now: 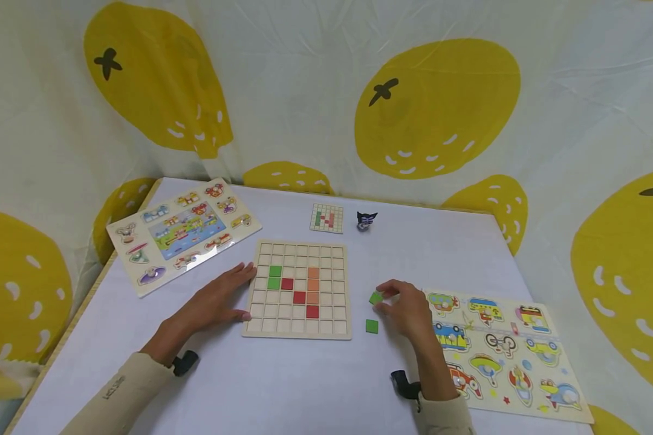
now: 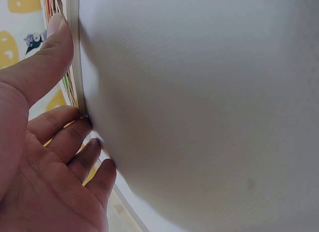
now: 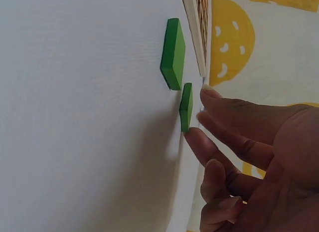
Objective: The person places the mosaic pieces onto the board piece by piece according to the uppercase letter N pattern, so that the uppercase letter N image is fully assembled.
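Observation:
A wooden grid board (image 1: pixel 326 333) lies flat, holding green, red and orange square tiles in some of its cells. My left hand (image 1: pixel 217 303) touches the board's left edge with its fingers and thumb spread. In the left wrist view, the thumb and fingertips of this left hand (image 2: pixel 55 157) meet the board's side. My right hand (image 1: pixel 410 308) is right of the board, thumb and fingers around a green tile (image 1: pixel 376 298). In the right wrist view one fingertip (image 3: pixel 192 137) touches that tile's end, while the thumb appears slightly apart. Another green tile (image 1: pixel 372 326) lies nearer me.
A small pattern card (image 1: pixel 326 218) and a dark figurine (image 1: pixel 366 221) stand beyond the board. One picture puzzle board (image 1: pixel 234 211) lies at the back left. Another puzzle board (image 1: pixel 566 362) lies at the right, partly under my right forearm. A printed curtain hangs behind the table.

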`<state>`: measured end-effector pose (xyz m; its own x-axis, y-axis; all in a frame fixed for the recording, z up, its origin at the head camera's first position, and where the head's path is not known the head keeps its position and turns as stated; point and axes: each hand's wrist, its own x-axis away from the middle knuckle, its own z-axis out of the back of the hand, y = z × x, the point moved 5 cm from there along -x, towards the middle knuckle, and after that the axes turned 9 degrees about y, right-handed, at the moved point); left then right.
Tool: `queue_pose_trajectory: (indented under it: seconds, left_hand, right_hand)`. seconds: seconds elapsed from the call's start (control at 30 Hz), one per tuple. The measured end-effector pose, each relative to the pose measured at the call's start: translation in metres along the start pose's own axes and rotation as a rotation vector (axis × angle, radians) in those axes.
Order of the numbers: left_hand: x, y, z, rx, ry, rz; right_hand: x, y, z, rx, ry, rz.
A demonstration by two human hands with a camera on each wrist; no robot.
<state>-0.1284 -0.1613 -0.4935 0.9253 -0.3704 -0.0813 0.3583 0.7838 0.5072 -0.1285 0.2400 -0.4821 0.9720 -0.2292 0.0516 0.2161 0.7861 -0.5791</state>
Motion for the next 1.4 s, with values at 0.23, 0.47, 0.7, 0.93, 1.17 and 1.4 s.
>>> queue_pose_trajectory:
  seconds: [0.23, 0.47, 0.7, 0.93, 1.17, 1.4]
  left_hand:
    - [0.000, 0.000, 0.001, 0.017, 0.000, -0.002]
    - [0.000, 0.001, 0.002, 0.019, -0.004, -0.006]
    - [0.000, 0.001, 0.002, 0.013, -0.001, -0.011]
    - [0.000, 0.000, 0.002, 0.024, -0.001, -0.005]
    - [0.001, 0.000, 0.002, 0.022, 0.004, -0.003]
    - [0.001, -0.001, 0.001, 0.016, 0.001, 0.006]
  right_hand:
    - [-0.003, -0.003, -0.008, 0.056, 0.014, 0.008]
    - [-0.007, -0.007, -0.011, 0.068, 0.034, 0.018]
    - [-0.005, -0.013, -0.010, 0.034, 0.015, 0.031]
    - [-0.001, -0.020, -0.012, -0.002, 0.005, 0.021]
    - [0.005, -0.032, -0.016, -0.059, 0.025, 0.049]
    - [0.014, -0.050, -0.023, -0.101, 0.042, 0.104]
